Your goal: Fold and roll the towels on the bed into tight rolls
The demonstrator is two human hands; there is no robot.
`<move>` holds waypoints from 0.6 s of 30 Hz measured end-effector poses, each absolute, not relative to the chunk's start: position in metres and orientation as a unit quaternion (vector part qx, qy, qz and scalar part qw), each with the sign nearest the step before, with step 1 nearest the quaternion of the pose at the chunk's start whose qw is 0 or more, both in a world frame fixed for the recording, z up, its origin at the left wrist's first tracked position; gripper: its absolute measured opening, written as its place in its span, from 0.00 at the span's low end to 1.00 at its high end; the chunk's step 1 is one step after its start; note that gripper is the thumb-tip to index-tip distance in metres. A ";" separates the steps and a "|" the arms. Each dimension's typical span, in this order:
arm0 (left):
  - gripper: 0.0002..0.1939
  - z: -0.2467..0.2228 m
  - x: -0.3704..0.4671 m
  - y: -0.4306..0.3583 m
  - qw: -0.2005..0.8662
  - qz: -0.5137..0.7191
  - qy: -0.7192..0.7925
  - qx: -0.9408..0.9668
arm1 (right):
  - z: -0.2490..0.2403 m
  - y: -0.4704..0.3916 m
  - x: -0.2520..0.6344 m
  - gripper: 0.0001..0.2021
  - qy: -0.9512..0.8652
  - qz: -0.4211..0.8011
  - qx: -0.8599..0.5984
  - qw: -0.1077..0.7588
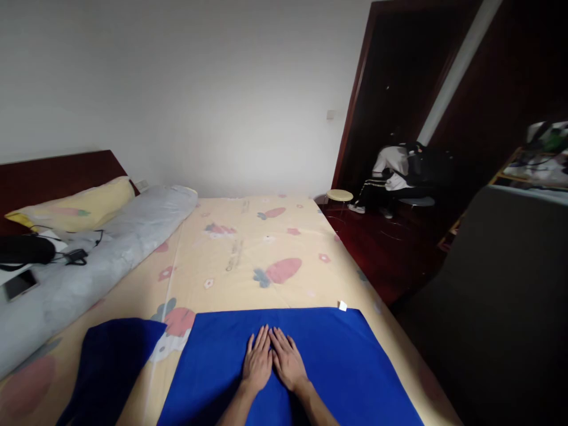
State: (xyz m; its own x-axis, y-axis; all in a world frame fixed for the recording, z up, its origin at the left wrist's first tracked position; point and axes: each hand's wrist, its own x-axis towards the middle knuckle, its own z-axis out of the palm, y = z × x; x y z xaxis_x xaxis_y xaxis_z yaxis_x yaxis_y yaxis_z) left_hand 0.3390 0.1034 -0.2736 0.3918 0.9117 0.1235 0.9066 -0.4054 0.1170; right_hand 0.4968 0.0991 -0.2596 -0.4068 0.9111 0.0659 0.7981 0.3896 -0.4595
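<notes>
So the blue cloth [355, 373] is a really deep royal blue, pretty much solid color, with a smooth matte face and mostly straight edges, lying flat across the near part of the bed sheet [239, 245]. Little white tag [342, 306] pokes up at the far edge, close to the right corner. The person's left hand [258, 361] and right hand [287, 362] are both palm-down on it, fingers stretched out straight, tips nearly together, not gripping anything, just resting on the fabric. Off to the left there's a smaller blue piece [110, 355], darker in the shade, kinda curved along its top edge. Sheet's a soft cream cotton-looking thing with pink carrot-ish shapes and small flowers. Past that, a puffy grey quilt [128, 242], wrinkled like thin plastic, sits beside a yellow pillow [84, 207].
</notes>
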 end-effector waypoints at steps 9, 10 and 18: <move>0.30 -0.266 0.178 0.166 -0.021 0.015 0.752 0.659 | -0.279 0.151 0.701 0.32 -0.664 0.041 -0.743 0.075; 0.30 -0.267 0.167 0.168 -0.029 0.004 0.763 0.645 | -0.284 0.151 0.719 0.32 -0.648 0.033 -0.757 0.069; 0.31 -0.241 0.166 0.175 0.000 -0.053 0.796 0.603 | -0.286 0.150 0.727 0.36 -0.540 -0.029 -0.837 0.080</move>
State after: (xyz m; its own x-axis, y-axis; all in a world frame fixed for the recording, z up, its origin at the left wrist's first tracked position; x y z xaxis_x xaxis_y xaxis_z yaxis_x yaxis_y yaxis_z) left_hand 0.1662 0.1751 -0.2410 -0.2728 0.9599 -0.0641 0.9600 0.2672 -0.0839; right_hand 0.7269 0.1496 -0.2864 0.4154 0.8996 0.1351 0.9089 -0.4044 -0.1018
